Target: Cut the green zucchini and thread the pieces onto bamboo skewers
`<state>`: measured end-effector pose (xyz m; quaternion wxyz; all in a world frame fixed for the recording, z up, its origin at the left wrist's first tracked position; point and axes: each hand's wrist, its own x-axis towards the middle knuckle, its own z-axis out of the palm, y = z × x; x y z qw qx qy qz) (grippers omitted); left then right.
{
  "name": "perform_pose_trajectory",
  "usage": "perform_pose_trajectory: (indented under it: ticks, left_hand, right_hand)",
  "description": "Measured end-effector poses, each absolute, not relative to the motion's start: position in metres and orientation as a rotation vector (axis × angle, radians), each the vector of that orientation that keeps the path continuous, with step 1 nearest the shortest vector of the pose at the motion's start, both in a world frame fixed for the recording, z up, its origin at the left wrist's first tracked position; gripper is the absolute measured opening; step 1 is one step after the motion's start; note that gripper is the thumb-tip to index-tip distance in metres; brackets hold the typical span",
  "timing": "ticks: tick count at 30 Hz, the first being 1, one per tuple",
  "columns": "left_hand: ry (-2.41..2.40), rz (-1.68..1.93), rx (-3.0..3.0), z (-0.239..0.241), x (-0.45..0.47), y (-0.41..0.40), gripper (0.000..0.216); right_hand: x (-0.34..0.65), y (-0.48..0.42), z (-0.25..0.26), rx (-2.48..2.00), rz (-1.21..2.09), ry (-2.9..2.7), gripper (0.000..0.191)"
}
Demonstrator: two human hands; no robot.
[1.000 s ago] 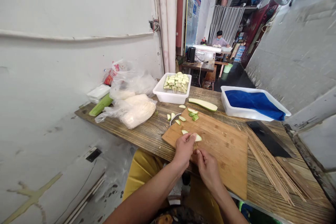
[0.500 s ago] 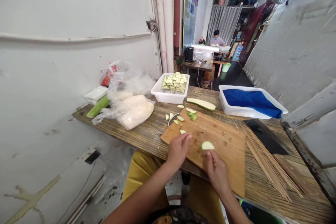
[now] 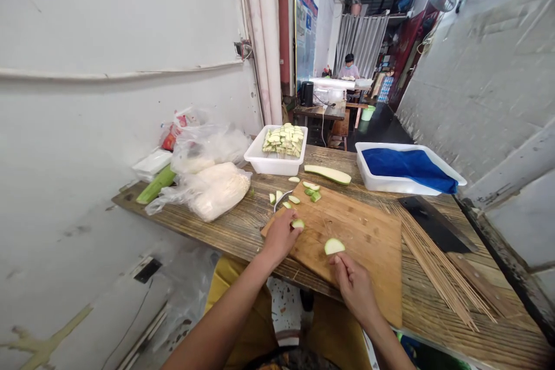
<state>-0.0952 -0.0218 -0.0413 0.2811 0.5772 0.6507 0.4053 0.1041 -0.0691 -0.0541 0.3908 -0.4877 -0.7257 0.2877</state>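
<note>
Head view shows your right hand (image 3: pixel 353 280) pinching the lower edge of a pale, green-rimmed half-round vegetable slice (image 3: pixel 334 246) over the flat brown wooden board (image 3: pixel 368 243); your left finger and thumb grasp a smaller green-skinned slice (image 3: pixel 298 224) near the board's left corner. Both should handle light, firm, slightly slippery; grip the skin edge, since the smooth, moist-looking flesh may split.

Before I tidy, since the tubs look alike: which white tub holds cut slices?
The left tub, beside the plastic bags: pale green-edged slices are heaped inside, while the right tub holds a blue cloth.
</note>
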Motion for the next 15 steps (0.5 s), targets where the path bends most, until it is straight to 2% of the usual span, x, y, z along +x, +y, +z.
perform_pose_trajectory:
  ticks: [6, 15]
  left_hand:
    - [1.234, 1.235, 0.529, -0.032, -0.094, -0.012, 0.024]
    - [1.090, 1.354, 0.165, -0.023, -0.095, -0.012, 0.007]
  right_hand:
    - [0.100, -0.085, -0.053, -1.145, 0.857, -1.919, 0.029]
    - [0.091, -0.086, -0.054, -1.147, 0.865, -1.981, 0.030]
